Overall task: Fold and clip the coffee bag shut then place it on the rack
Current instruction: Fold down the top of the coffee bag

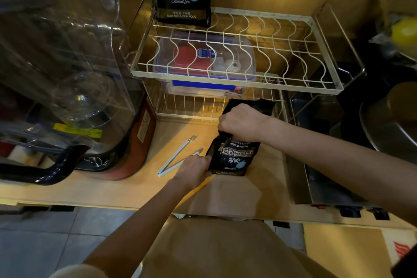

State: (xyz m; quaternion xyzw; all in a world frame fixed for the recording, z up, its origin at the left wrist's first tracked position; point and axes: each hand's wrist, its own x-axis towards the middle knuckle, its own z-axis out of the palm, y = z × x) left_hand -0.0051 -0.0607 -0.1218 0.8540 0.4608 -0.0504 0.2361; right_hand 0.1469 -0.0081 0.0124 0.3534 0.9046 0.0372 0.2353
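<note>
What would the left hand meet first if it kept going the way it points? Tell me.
The left hand points up and right and already touches the lower left edge of the coffee bag, so it would press into the bag first. The open sealing clip lies beside it, out of that line.

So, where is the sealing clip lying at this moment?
In the head view, the sealing clip lies open in a V on the wooden counter, left of the coffee bag and partly under the left hand, below the wire rack.
</note>
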